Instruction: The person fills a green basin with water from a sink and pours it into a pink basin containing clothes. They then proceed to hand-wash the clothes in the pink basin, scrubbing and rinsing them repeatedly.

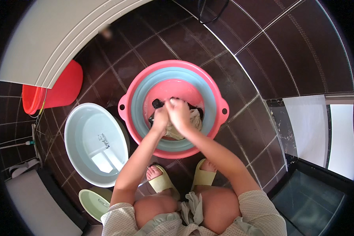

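Observation:
A round pink and blue plastic basin (172,63) with two holed handles stands on the floor in front of me. Inside it, a beige cloth (196,118) and a black cloth (157,103) lie in a little sudsy water. My left hand (161,118) and my right hand (177,112) are pressed together over the middle of the basin. Both have curled fingers around the black cloth, which pokes out beyond them on the left. Most of the gripped fabric is hidden by the hands, and the right hand is slightly blurred.
To the left stands a pale oval tub (79,141) of clear water, with a small green basin (91,203) behind it. A red bucket (66,85) sits partly under a white panel (47,38). Dark tiled flooring (242,129) surrounds the basin; a tiled wall (292,56) rises right.

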Motion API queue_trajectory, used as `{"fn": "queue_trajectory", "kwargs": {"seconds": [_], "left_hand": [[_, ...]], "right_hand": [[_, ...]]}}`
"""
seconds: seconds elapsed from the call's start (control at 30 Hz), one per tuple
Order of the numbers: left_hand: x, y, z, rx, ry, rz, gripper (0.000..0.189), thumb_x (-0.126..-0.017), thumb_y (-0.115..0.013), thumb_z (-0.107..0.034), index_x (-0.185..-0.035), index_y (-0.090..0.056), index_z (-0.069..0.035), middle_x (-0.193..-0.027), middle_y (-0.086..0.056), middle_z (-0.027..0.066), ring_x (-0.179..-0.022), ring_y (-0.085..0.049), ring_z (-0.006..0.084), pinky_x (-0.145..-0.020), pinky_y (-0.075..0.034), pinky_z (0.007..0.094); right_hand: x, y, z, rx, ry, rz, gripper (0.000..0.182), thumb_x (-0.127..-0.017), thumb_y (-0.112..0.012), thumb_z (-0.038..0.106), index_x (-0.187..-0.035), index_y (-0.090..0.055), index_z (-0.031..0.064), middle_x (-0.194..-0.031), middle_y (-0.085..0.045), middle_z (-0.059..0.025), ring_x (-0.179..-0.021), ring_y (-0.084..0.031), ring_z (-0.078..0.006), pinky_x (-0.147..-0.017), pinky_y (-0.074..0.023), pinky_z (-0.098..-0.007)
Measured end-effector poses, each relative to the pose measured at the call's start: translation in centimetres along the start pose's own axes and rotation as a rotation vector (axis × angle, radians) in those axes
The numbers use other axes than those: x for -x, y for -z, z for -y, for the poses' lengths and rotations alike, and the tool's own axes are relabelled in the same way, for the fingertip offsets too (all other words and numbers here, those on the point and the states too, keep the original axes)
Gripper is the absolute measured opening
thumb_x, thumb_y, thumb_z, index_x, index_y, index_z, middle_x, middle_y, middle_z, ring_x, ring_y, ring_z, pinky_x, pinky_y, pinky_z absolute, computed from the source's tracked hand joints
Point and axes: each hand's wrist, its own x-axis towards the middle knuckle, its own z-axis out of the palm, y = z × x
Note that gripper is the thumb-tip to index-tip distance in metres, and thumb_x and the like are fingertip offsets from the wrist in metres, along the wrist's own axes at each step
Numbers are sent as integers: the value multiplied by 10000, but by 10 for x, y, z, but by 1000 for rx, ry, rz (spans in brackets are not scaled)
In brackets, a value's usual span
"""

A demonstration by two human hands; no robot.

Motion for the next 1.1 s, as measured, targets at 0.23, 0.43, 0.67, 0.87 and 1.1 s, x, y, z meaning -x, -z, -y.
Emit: {"fn": "queue_trajectory", "kwargs": {"seconds": [0.23, 0.43, 0.67, 0.87, 1.1], "left_hand": [[18, -9, -19, 127, 38, 6, 299, -885, -425, -220, -800, -598, 8, -731, -575, 49, -657, -477, 91, -596, -402, 287], [3, -5, 9, 84, 111, -7, 301, -898, -410, -276, -934, -591, -37, -878, -599, 68, -754, -563, 143, -667, -449, 300], [2, 9, 0, 84, 1, -40, 390, -920, -365, -247, -826, -594, 55, -690, -581, 61, -651, -512, 118, -586, -414, 289], [11, 3, 12, 226, 145, 74, 379, -896, -431, -343, -994, -565, -2, -916, -602, 80, -830, -571, 156, -737, -455, 308], [-19, 38, 29, 546, 8, -247, 359, -840, -541, -352, -956, -551, -12, -852, -601, 65, -734, -586, 190, -688, -481, 317]], "right_hand": [[-8, 7, 5, 58, -22, -11, 418, -844, -489, 305, -550, -511, 9, -525, -486, -200, -469, -504, -355, -469, -384, -417], [0, 6, -3, 139, 47, -10, 395, -844, -467, 306, -573, -539, 27, -546, -532, -194, -527, -544, -379, -514, -434, -458], [19, -3, 10, 91, 120, -35, 445, -862, -454, 338, -535, -527, 45, -528, -513, -189, -511, -532, -376, -495, -406, -450], [-33, -3, -55, -174, -233, 226, 360, -810, -547, 336, -601, -593, 47, -552, -559, -110, -515, -534, -223, -528, -423, -337], [-64, -14, -50, -574, -218, 609, 261, -777, -629, 288, -843, -635, 35, -756, -617, -30, -690, -562, -91, -615, -440, -260]]}}
